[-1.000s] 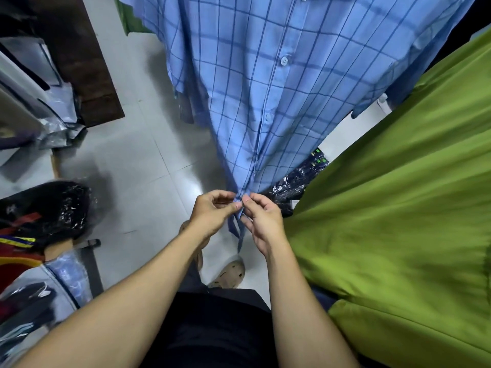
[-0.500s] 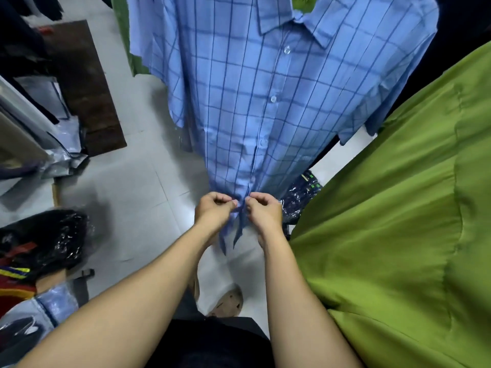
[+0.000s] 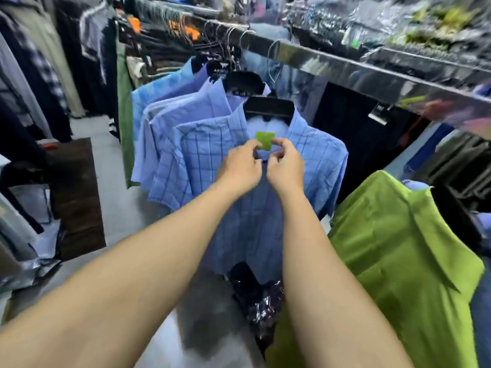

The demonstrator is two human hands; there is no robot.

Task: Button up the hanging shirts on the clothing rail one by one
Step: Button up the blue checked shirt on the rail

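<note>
Blue checked shirt (image 3: 210, 155): hanging mid-scene on a black hanger (image 3: 269, 106) from the metal rail (image 3: 345, 67), nearest of a row of blue shirts.
Left hand (image 3: 240, 168): fingers curling, pinching the collar's left edge under the green tag (image 3: 265, 140).
Right hand (image 3: 285, 167): pinching the collar's right edge, just beside the left.
Green shirt (image 3: 398, 248): hanging near right.

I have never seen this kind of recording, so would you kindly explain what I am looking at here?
There is no machine: a camera worn on a person's head looks down at their bare arms. The left hand and right hand pinch the collar opening of a blue checked shirt, just below its green label. It hangs on a black hanger from a shiny rail, with more blue shirts behind and a green shirt on their right.
</note>
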